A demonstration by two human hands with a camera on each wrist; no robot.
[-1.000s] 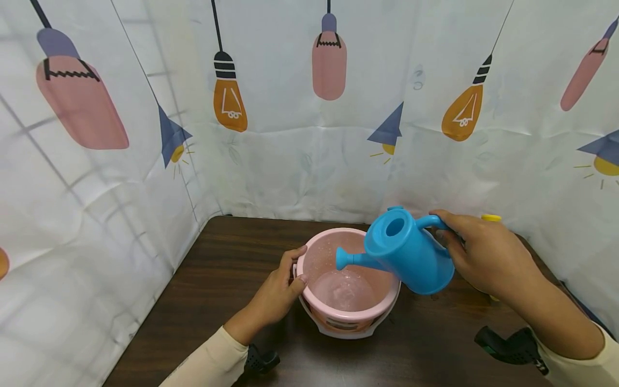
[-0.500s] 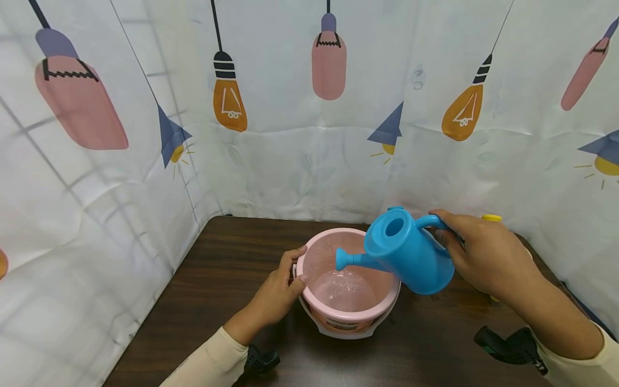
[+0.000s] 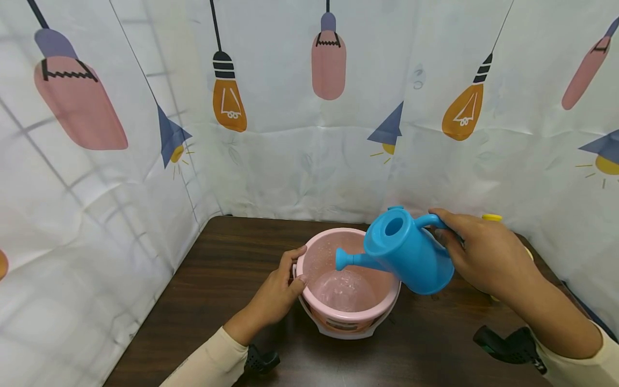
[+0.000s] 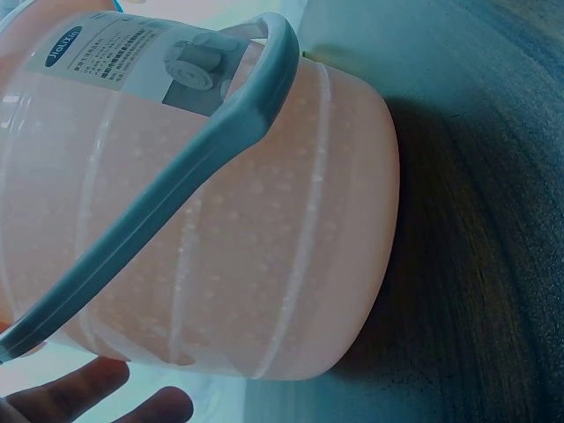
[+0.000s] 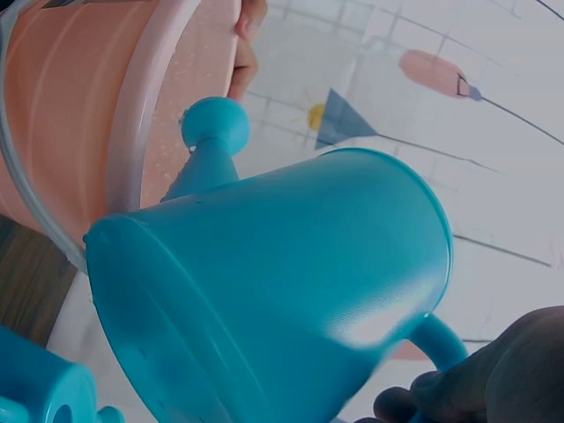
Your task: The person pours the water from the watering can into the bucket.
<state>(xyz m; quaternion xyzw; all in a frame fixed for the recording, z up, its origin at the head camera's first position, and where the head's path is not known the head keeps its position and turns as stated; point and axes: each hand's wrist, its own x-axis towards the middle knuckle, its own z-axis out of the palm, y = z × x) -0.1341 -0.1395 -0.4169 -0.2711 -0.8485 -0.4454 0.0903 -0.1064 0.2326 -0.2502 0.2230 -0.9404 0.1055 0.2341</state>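
Note:
A pink bucket (image 3: pixel 350 301) stands on the dark wooden table, with water rippling in its bottom and droplets on its inner wall. My left hand (image 3: pixel 275 293) grips its left rim, thumb at the near side. In the left wrist view, the bucket's grey carrying handle (image 4: pixel 167 194) hangs down across the labelled wall, and two fingertips show below. My right hand (image 3: pixel 488 258) holds a blue watering can (image 3: pixel 411 250) by its handle, tilted so that the spout is over the bucket's opening. The right wrist view shows the can's body close up and its round spout head (image 5: pixel 216 125).
Behind my right hand a yellow-topped object (image 3: pixel 491 217) is mostly hidden. Part of another blue item (image 5: pixel 48 388) shows low in the right wrist view. A white curtain (image 3: pixel 290 172) printed with lamps hangs behind and left of the table (image 3: pixel 213 290).
Ripples and bubbles on the water in the bucket have shifted. Both hands, the watering can and the bucket stay almost where they were.

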